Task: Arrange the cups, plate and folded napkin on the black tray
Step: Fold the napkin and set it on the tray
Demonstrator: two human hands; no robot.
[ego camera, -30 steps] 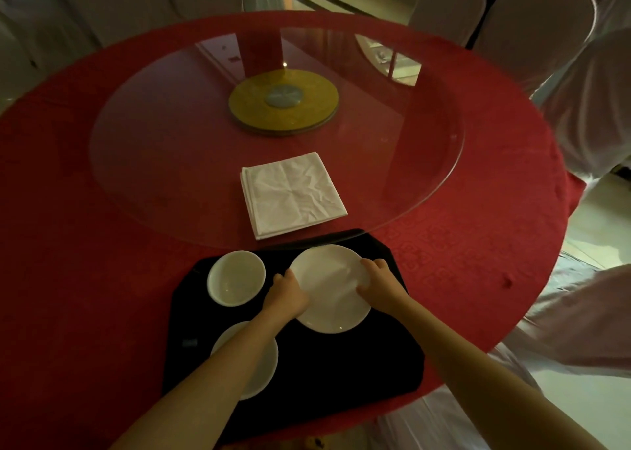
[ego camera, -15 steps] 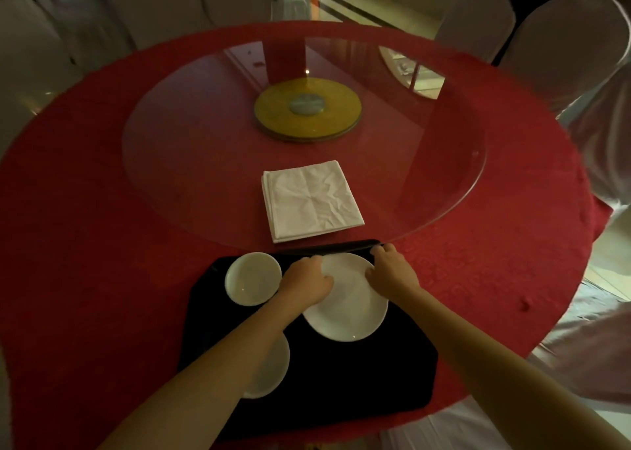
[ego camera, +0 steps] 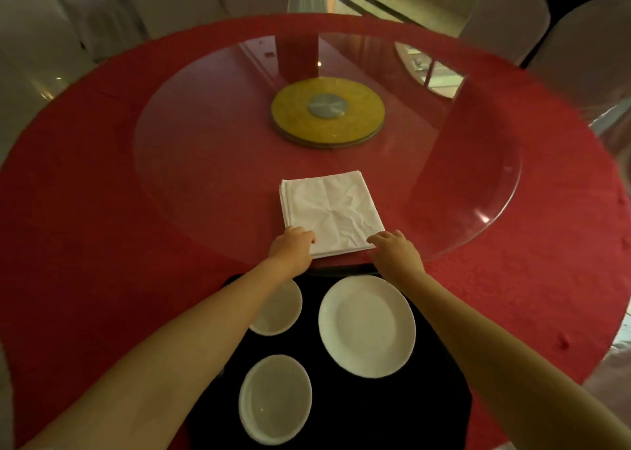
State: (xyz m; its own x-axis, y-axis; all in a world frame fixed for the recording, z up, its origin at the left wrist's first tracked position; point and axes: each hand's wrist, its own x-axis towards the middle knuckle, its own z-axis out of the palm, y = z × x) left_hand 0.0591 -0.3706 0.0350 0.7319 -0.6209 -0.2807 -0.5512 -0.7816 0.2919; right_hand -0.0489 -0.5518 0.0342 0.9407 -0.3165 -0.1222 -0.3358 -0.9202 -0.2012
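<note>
1. Round table [ego camera: 85,244] under a red cloth, dim room, white-covered chairs [ego camera: 505,15] around the far side.
2. Glass turntable [ego camera: 205,162] sits on the table's middle, on a gold disc hub [ego camera: 327,111].
3. Black tray [ego camera: 375,405] at the near edge of the table, its far edge just at the turntable's near rim.
4. On the tray: white plate [ego camera: 367,325] at the far right, one white cup [ego camera: 280,308] at the far left, partly hidden by the left forearm, second cup [ego camera: 275,398] at the near left. All three sit apart from each other.
5. Folded napkin [ego camera: 329,212], white and creased, lies flat on the glass just beyond the tray; not on the tray yet.
6. Left hand [ego camera: 292,249] is on the napkin's near-left corner, fingers curled over the edge.
7. Right hand [ego camera: 396,249] is at the near-right corner, fingertips touching the edge.
8. Grip state: contact at both corners, but cannot tell whether either hand has actually pinched the cloth. Napkin looks flat, no lifted edge visible.
9. Both forearms cross above the tray, bare.
</note>
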